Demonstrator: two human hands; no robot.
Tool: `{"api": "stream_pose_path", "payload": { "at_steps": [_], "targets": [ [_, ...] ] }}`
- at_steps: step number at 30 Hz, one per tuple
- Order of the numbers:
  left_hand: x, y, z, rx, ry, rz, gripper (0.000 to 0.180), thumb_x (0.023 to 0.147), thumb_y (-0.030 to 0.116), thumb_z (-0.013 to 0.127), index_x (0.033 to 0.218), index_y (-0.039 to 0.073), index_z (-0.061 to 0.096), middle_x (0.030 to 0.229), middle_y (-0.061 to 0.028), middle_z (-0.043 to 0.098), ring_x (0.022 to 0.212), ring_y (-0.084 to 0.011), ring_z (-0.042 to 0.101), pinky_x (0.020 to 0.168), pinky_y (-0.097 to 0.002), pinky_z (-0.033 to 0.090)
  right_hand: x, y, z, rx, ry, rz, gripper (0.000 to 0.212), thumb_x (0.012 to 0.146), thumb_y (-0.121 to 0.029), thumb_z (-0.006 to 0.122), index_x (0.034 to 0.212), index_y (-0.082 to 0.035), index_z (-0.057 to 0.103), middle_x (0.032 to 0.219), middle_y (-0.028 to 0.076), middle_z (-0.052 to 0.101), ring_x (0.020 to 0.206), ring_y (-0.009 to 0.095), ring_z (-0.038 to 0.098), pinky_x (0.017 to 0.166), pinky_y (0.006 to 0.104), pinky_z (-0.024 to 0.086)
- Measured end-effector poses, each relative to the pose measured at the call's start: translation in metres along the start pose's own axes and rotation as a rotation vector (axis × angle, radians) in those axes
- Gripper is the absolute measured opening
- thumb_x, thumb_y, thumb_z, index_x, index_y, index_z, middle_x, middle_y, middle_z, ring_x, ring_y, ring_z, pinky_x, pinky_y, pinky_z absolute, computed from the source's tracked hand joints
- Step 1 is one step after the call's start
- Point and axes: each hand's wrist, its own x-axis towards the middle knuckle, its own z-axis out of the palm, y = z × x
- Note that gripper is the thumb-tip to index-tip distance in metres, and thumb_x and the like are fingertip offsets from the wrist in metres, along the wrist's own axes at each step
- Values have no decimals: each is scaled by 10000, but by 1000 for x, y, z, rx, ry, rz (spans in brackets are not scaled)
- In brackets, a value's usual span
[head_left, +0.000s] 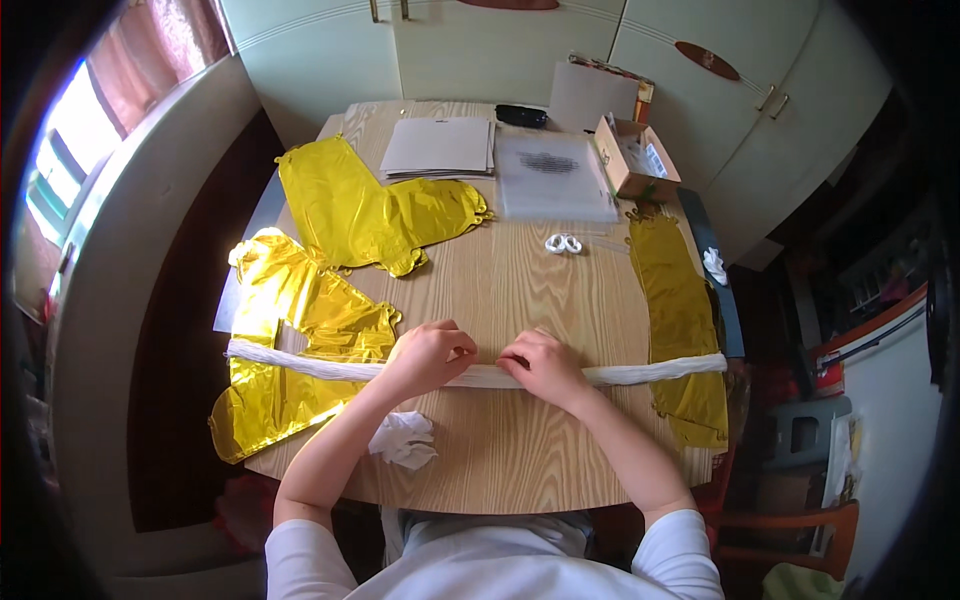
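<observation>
A long bundle of white string lies crosswise over the table in front of me, its strands running side by side. My left hand is closed at the middle of this bundle, fingers curled and thumb pressed in. Just right of it, my right hand pinches at the same stretch, a small gap between the two. Any single strand in the fingertips is too fine to make out. Under the bundle's left end lie flat shiny gold foil balloons; its right end crosses another gold foil balloon.
Another gold foil balloon lies far left. Behind are a stack of grey-white sheets, clear plastic sleeves, a black pouch and a cardboard box. White ribbon rolls sit mid-table; crumpled white tissue lies near my left forearm.
</observation>
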Motion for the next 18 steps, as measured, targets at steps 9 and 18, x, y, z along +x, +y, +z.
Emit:
{"api": "stream_pose_path", "payload": {
  "at_steps": [9, 18],
  "targets": [
    [7, -20, 1, -17, -233, 2, 140, 723, 230, 630, 801, 117, 658, 793, -79, 599, 772, -253, 602, 694, -360, 472, 3, -6, 8, -63, 81, -86, 64, 696, -107, 677, 738, -86, 632, 720, 39, 567, 719, 226, 565, 651, 342, 456],
    [9, -33, 6, -205, -217, -30, 161, 739, 230, 591, 831, 110, 645, 789, -82, 633, 771, -268, 619, 691, -377, 483, 5, -9, 12, -122, 21, -88, 134, 650, -104, 728, 741, -80, 634, 730, 42, 573, 709, 238, 547, 654, 338, 412]
  ]
}}
